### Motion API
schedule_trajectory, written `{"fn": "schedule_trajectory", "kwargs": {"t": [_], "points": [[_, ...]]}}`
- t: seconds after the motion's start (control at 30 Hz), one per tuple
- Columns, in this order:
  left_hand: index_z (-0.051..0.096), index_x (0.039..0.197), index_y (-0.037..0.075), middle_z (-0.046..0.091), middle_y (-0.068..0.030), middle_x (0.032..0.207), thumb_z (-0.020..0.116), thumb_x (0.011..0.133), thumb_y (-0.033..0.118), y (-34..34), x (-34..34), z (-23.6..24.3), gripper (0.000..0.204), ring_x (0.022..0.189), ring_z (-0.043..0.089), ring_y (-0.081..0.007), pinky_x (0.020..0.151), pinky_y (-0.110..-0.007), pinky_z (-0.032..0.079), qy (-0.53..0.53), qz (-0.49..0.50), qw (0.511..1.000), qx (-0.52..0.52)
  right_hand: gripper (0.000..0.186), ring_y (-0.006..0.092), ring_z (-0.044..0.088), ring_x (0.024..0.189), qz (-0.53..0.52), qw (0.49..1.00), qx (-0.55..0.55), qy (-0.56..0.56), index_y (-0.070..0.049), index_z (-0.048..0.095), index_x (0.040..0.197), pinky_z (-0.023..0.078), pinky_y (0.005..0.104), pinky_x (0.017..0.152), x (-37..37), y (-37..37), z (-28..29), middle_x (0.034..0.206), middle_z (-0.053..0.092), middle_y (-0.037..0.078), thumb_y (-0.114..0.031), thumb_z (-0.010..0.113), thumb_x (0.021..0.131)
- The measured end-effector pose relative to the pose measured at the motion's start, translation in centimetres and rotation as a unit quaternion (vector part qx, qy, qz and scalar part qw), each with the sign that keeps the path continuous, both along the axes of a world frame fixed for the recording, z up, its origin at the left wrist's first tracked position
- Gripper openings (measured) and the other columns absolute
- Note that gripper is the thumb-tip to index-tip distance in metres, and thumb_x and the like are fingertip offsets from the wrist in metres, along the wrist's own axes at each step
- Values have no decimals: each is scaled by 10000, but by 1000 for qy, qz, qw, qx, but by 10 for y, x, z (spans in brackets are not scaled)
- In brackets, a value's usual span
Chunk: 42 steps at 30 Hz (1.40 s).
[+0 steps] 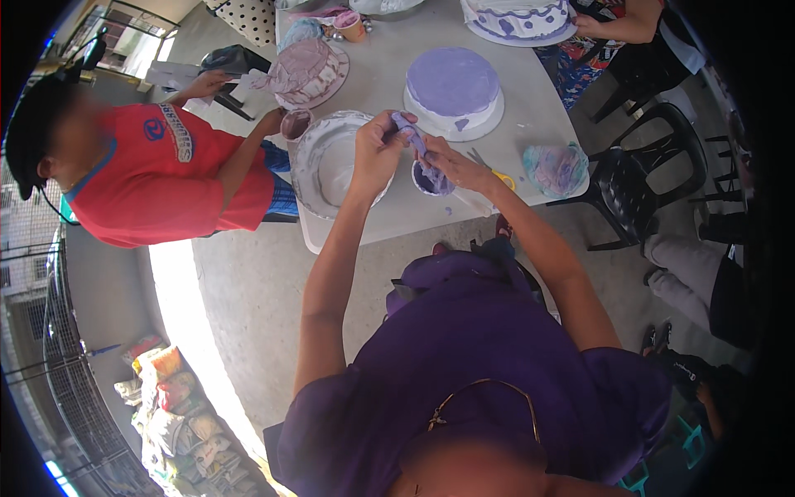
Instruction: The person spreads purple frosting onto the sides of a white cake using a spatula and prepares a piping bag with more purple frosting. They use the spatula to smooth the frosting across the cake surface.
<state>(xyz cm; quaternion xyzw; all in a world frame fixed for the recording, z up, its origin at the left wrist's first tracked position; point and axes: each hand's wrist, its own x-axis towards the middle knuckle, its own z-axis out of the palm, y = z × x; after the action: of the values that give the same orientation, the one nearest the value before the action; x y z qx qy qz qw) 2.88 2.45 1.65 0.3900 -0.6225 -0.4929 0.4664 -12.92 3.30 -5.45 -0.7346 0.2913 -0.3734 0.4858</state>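
Observation:
My left hand (379,147) grips a purple frosting-smeared item (404,126), seemingly a piping bag. My right hand (454,164) has its fingers pressed on the lower part of the same item, over a cup of purple frosting (434,184). Behind them a round cake coated in lavender frosting (451,79) sits on a white board. A large bowl (329,170) smeared with white frosting is beside my left hand. Yellow-handled scissors (501,179) and a pastel-coloured bag of frosting (556,170) lie to the right of my right hand.
A person in red (170,190) works on a pink cake (308,70) at left, near a pink cup (296,124). Another person's hand (590,26) touches a decorated cake (513,21). Black chairs (629,174) and other people's legs are at right. The table (530,116) holds further supplies at the back.

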Motion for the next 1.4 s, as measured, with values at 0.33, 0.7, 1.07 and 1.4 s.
{"fn": "schedule_trajectory", "kwargs": {"t": [0.33,0.7,1.07,1.4], "points": [[545,869,-21,539,-23,714,479,731,-73,1,0,2,162,623,453,-74,588,-202,377,19,21,1000,9,183,219,308,832,18,997,-38,72,-56,432,857,253,318,812,-7,-11,-39,852,362,66,-205,326,850],[544,884,-22,534,-21,733,497,747,-50,0,2,8,148,649,465,-71,595,-202,386,43,18,999,9,160,188,327,913,-28,982,-49,182,-119,507,928,236,314,807,-5,-5,-41,938,388,15,-161,393,823],[490,921,-7,532,-36,795,467,780,-29,0,-10,-7,144,686,523,-110,663,-232,413,168,-19,985,31,102,239,463,778,-21,986,-37,163,10,583,752,373,319,678,-18,-14,-21,824,468,97,-70,572,688],[437,1052,-22,517,-60,900,435,831,44,0,-23,-28,231,847,517,-173,791,-297,399,230,-12,972,46,126,261,477,738,-69,975,-84,193,12,570,769,371,341,634,-15,-15,-30,776,464,114,-69,582,673]]}}
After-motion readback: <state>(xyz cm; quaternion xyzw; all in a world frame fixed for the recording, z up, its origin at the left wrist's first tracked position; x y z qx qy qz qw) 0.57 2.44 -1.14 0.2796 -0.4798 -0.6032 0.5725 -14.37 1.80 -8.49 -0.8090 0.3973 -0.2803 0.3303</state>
